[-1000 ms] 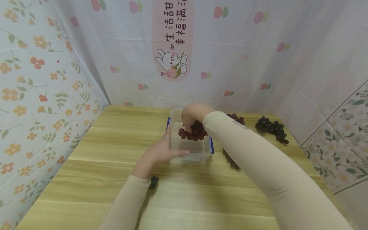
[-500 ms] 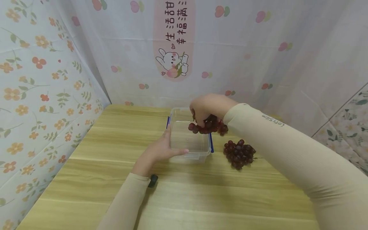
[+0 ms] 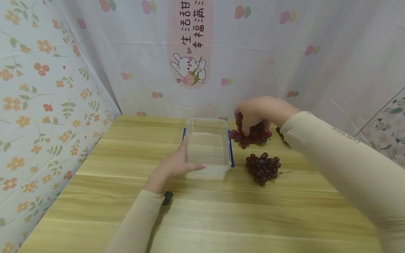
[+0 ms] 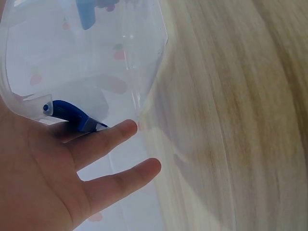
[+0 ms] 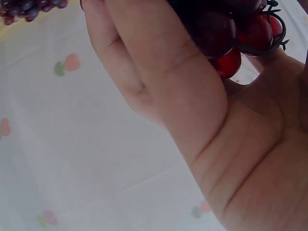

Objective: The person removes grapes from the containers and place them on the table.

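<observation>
My right hand [image 3: 257,110] grips a bunch of dark red grapes [image 3: 253,135] low over the table, right of a clear plastic container [image 3: 207,151]. Whether the bunch touches the table I cannot tell. In the right wrist view, its shiny grapes [image 5: 214,33] sit inside my fingers. My left hand [image 3: 178,163] rests against the container's left side, thumb along the front rim. Straight fingers [image 4: 108,142] lie beside a blue latch [image 4: 72,113] in the left wrist view. A second red grape bunch [image 3: 262,168] lies on the table nearer me.
Dark grapes [image 3: 282,137] show partly behind my right sleeve. Blue latches [image 3: 231,153] hang open on the container's sides. A small black object [image 3: 167,198] is by my left wrist. Printed cloth [image 3: 139,63] stands behind the wooden table [image 3: 126,147].
My right hand has moved right, from over the container to beside it, carrying the red grapes. The nearer bunch, partly covered by my sleeve before, shows fully. My left hand stays put.
</observation>
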`<move>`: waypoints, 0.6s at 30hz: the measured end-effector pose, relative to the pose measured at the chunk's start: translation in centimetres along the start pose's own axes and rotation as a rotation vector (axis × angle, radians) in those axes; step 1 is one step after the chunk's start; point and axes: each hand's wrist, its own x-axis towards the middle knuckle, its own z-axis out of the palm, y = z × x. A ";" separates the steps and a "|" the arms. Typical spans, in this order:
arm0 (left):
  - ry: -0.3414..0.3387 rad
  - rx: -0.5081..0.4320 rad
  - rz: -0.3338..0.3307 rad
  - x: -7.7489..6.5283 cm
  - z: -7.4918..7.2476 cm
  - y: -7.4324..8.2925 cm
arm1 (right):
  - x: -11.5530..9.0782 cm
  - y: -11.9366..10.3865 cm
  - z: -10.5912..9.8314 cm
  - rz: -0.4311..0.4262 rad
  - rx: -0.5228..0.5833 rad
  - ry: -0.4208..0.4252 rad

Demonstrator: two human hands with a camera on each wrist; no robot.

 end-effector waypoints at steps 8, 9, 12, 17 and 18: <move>-0.001 -0.008 0.006 -0.3 -0.1 0.3 | -0.4 3.4 -0.1 0.025 -0.011 -0.040; -0.001 -0.013 0.009 -0.3 -0.2 0.4 | -0.5 3.9 -0.1 0.026 -0.011 -0.040; -0.001 -0.024 0.011 -0.3 -0.2 0.4 | -0.7 5.2 -0.1 0.030 0.004 -0.046; -0.002 -0.008 0.002 -0.1 -0.1 0.2 | -1.0 7.3 0.1 0.038 0.048 -0.060; -0.001 -0.005 0.004 -0.1 0.0 0.2 | -1.1 7.8 0.1 0.041 0.061 -0.063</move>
